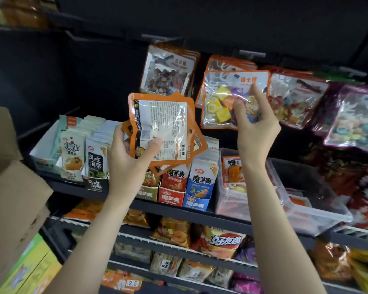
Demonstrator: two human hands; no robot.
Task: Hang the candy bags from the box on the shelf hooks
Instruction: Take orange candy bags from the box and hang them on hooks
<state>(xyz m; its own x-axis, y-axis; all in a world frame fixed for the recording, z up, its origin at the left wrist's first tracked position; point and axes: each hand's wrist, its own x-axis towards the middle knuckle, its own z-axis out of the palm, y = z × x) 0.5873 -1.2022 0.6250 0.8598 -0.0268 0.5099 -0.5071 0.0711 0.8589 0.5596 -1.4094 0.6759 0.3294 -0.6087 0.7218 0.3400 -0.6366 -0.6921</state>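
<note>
upper left of the frame is open dark back panel, with room to reach in beside the hanging brown-candy bags point(168, 70). the top centre and right are crowded: orange-edged bags point(232, 98) and purple packs point(353, 119) hang edge to edge, blocking the hooks behind. snack boxes point(174, 187) and a clear bin point(285, 200) fill the middle shelf. a cardboard box point(11, 198) walls off the left edge.

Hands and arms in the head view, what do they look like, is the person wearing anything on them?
Both are bare. The left hand and right hand wear no gloves, and no rings, watch or bracelet show. Both forearms are uncovered right down to the bottom edge of the picture, with no sleeve in view. The nails look short and unpainted.
</note>
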